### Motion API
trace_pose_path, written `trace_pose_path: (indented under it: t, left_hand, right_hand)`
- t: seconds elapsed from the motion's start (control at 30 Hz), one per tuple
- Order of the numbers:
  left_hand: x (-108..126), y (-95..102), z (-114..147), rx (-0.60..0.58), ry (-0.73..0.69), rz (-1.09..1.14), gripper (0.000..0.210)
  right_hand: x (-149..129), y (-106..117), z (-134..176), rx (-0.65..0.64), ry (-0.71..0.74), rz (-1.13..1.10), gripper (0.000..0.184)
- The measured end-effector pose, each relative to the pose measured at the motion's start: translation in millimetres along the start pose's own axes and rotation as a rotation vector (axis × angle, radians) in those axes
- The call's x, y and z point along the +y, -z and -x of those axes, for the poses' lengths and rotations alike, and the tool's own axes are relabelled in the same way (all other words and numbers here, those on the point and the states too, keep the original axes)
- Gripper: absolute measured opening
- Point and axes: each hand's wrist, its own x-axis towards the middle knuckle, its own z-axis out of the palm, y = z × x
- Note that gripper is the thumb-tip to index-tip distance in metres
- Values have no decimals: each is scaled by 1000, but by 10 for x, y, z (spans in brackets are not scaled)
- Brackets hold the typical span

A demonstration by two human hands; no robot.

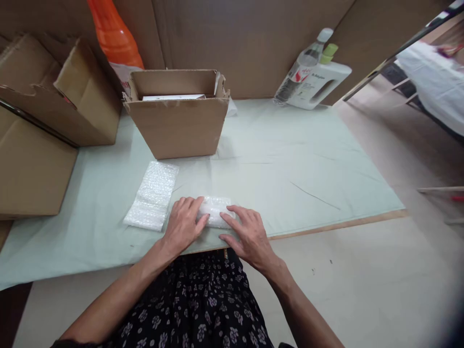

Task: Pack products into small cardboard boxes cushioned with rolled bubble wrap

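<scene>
A small bubble-wrapped packet lies near the front edge of the table. My left hand grips its left end, fingers over the far side and thumb at the front. At the right end, my right hand has curved fingers holding the wrap, its thumb apart in front. What the wrap contains cannot be made out. A flat piece of bubble wrap rests on the table just left of my left hand.
An open cardboard box with something white inside stands behind the packet. Larger cartons crowd the left. An orange bottle is at the back left; a clear bottle and a white jug stand at the back right. Pale cloth covers the table.
</scene>
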Motion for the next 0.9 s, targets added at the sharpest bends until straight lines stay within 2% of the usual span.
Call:
trace_pose_path:
  t: [0.1,0.2,0.27,0.33,0.4,0.5,0.57,0.63,0.67,0.73,0.8,0.83,0.9]
  left_hand:
    - [16,-1,42,96,170,224,40]
    - [76,14,159,65,493,737,57]
    - [136,19,203,31,664,1093,71]
    - [188,19,205,51,759,1319,83]
    - [212,15,197,91,784,1379,86]
    - [196,2,227,102,652,1314,80]
    - [165,-7,252,67,542,1270,75]
    - [136,14,242,24,495,1207,71]
    - [130,49,224,36,483,1155,69]
    - [158,190,199,140,433,1063,63]
    - [257,415,258,209,305,1092,55]
    - [332,541,338,171,210,1154,53]
    - [500,768,589,-28,1,1289,56]
  right_hand:
    - [42,-102,-85,14,-16,7,26]
    - [58,-185,-162,124,-87,-89,22]
    - [26,-203,-167,146,-59,-152,22]
    - [-21,-191,-134,125,1,-208,22]
    - [-56,-156,-89,124,-21,-285,27]
    - [-80,-98,-64,126,-248,-569,60]
    - [-103,-69,-96,39,-401,-854,73]
    - [-139,-41,-155,-50,-510,-1048,62]
    - [-156,-20,-187,-55,-554,-1085,54]
    - [-171,40,-244,20,-626,-1074,40]
    - [-151,125,-288,96,-656,-1035,38]
    - [-129,172,-308,109,-659,-1014,38]
    - [-73,266,-354,99,-641,-952,37]
